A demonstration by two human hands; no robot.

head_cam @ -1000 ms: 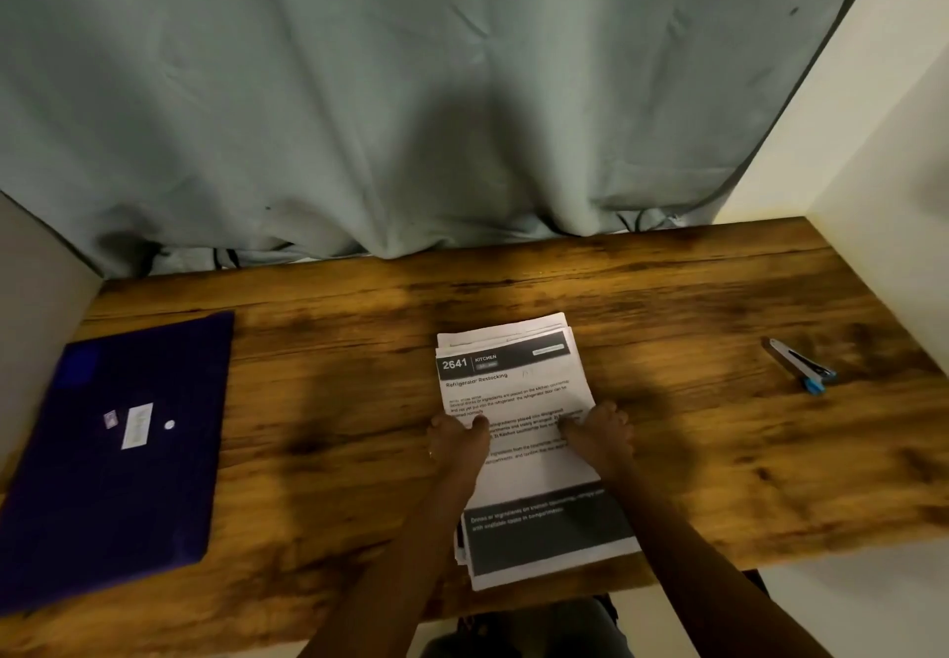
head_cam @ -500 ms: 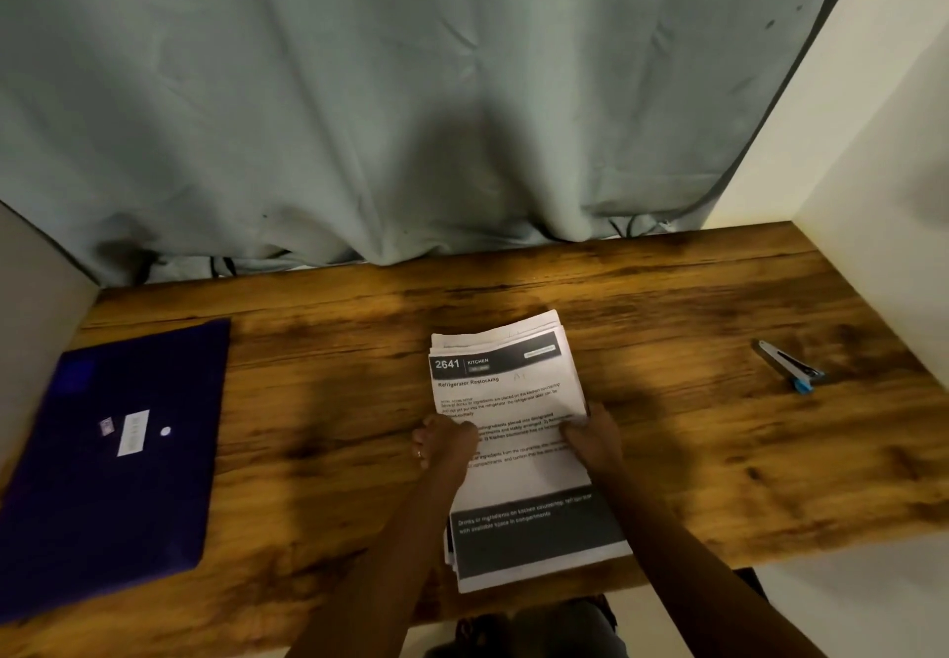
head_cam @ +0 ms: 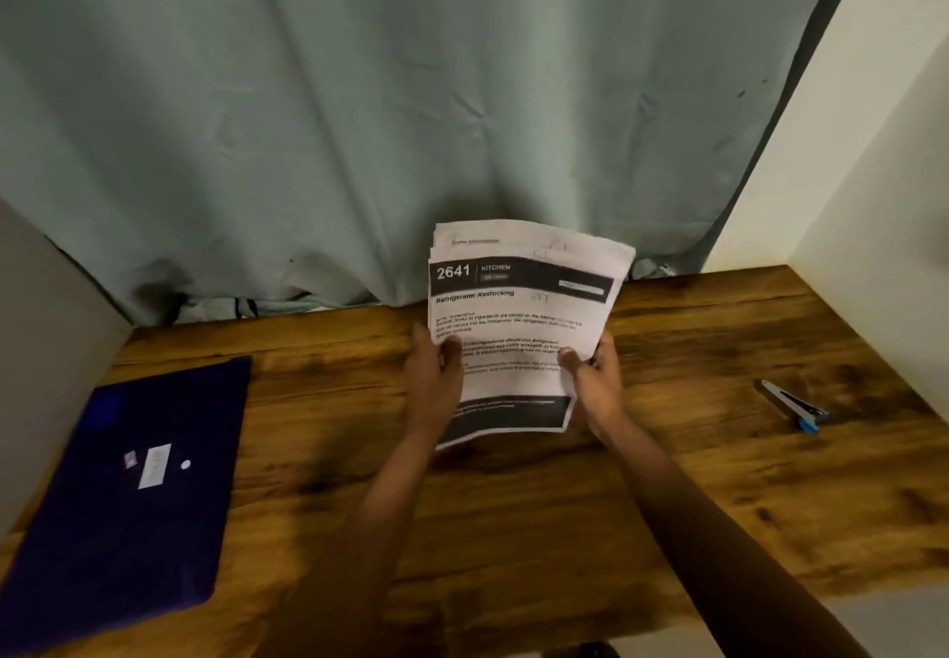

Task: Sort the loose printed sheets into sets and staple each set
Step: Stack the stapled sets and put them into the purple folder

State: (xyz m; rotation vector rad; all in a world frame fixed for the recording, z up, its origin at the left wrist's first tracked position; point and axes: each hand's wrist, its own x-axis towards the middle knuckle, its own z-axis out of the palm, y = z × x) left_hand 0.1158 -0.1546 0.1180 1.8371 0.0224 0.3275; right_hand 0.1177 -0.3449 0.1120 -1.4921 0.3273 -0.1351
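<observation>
A stack of printed sheets (head_cam: 518, 308) is held up off the wooden desk (head_cam: 539, 513), tilted toward me. Its top page reads "2641 Kitchen, Refrigerator Restocking" with dark bands at top and bottom. My left hand (head_cam: 434, 380) grips the stack's left edge, thumb on the front. My right hand (head_cam: 595, 382) grips the right edge the same way. A small silver stapler with a blue end (head_cam: 793, 407) lies on the desk to the right, well apart from both hands.
A dark blue folder (head_cam: 128, 477) with small white labels lies at the desk's left side. A grey-green curtain (head_cam: 385, 118) hangs behind the desk. White walls (head_cam: 873, 185) close in on the right, a grey panel on the left.
The stack lay flat on the desk under both hands; now both hands have lifted it up and away from me. The view has tilted and moved closer.
</observation>
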